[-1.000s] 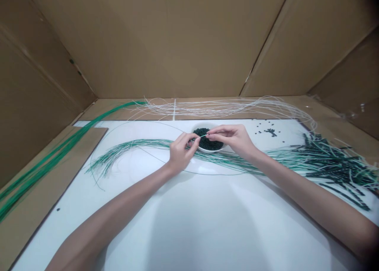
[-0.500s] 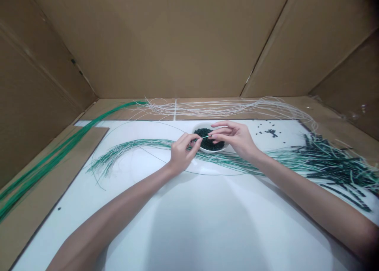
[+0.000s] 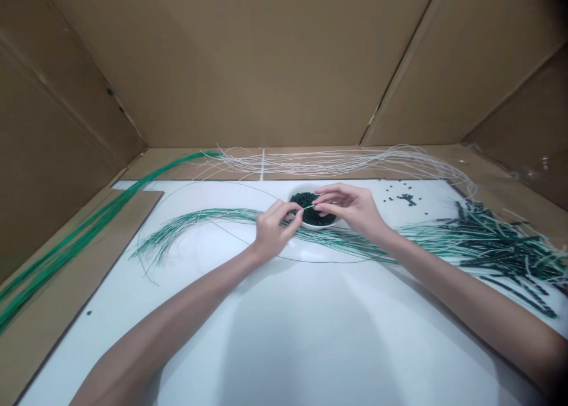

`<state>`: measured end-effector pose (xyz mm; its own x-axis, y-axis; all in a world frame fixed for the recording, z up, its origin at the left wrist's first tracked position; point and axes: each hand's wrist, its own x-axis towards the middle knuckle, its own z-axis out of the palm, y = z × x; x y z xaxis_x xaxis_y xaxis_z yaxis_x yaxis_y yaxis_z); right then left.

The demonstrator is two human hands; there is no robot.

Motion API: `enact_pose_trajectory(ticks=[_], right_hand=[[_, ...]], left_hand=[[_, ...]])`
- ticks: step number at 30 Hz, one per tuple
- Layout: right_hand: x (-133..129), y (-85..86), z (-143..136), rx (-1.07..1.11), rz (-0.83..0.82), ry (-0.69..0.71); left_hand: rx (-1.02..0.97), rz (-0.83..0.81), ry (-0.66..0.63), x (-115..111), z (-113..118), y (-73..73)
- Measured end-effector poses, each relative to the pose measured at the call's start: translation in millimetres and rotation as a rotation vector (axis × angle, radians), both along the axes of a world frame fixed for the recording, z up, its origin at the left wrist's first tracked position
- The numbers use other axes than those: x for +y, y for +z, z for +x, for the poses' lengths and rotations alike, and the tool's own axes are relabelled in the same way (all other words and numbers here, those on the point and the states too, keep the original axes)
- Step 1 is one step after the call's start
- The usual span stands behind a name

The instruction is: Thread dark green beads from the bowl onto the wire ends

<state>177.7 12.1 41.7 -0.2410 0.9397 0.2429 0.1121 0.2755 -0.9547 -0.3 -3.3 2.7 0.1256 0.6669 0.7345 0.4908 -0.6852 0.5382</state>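
Note:
Over a white bowl (image 3: 326,226) of small dark green beads (image 3: 314,216), my two hands meet fingertip to fingertip. My left hand (image 3: 276,227) is closed in a pinch on a thin green strand (image 3: 307,207), whose short end sticks out to the right. At that end, my right hand (image 3: 352,208) has thumb and forefinger brought together, other fingers loosely bent. What lies between its fingertips is too small to make out. A bundle of green and white strands (image 3: 222,214) runs behind and beneath my hands. Its right end carries many dark beaded lengths (image 3: 497,243).
Loose dark beads (image 3: 406,200) lie scattered right of the bowl, and a single one (image 3: 89,313) sits at far left. White strands (image 3: 319,162) stretch along the back, joining a green bundle (image 3: 89,231) at left. Cardboard walls (image 3: 248,63) surround the white tabletop (image 3: 293,347).
My right thumb and forefinger have closed a little more at the strand's tip. My left hand has barely moved, and everything else lies as before.

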Motion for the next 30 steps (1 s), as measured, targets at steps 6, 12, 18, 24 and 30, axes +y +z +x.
enact_pose_trajectory(ticks=[6,12,18,24,30], right_hand=[[-0.2,0.5,2.3,-0.173,0.098,-0.029],[2.2,-0.9,4.6,-0.199,0.016,0.019],[2.5,0.1,3.7,-0.157,-0.035,0.032],[1.9,1.6,1.9,-0.140,-0.044,0.011],[0.5,3.5,0.2,-0.138,-0.036,-0.004]], left_hand=[[0.010,0.009,-0.004,0.3,-0.1,-0.9],[0.007,0.039,0.009,1.5,0.8,-0.9],[0.014,0.044,0.022,2.4,0.6,-2.5],[0.015,0.051,0.004,2.1,0.8,-0.4],[0.022,0.032,-0.010,1.6,0.6,-0.3]])
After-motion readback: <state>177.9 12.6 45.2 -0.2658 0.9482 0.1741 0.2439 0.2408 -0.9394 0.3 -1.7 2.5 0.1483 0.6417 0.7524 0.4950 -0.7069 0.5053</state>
